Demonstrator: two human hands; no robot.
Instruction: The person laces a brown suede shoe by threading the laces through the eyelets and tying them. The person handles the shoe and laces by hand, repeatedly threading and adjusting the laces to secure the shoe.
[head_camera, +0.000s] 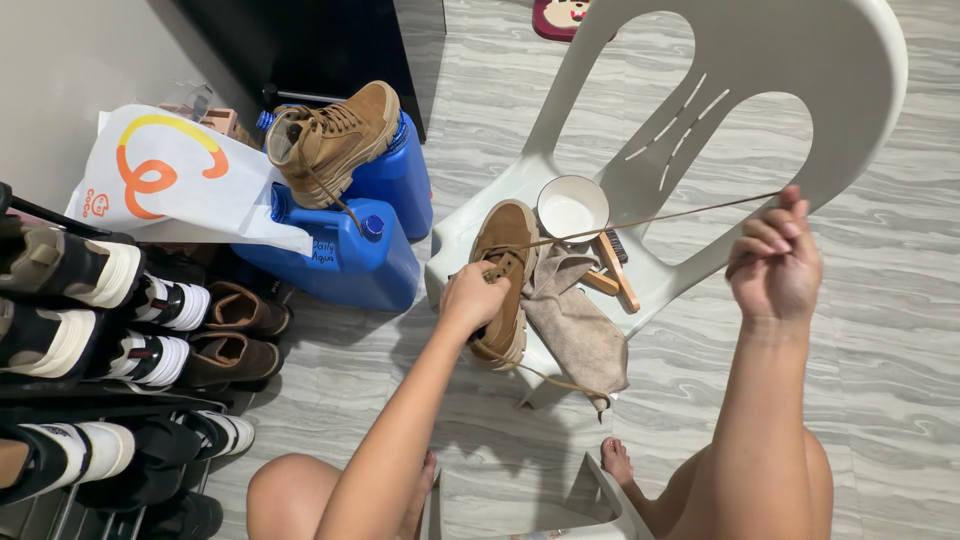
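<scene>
At frame centre the left hand grips one tan boot on the white plastic chair; the right hand, centre right, pinches its taut lace. Beside the boot: one bowl, one cloth, one brush. A second boot tops two blue jugs, upper left.

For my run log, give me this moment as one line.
left hand: on boot | right hand: pulling lace taut | boot: on chair, beside cloth, bowl
</scene>
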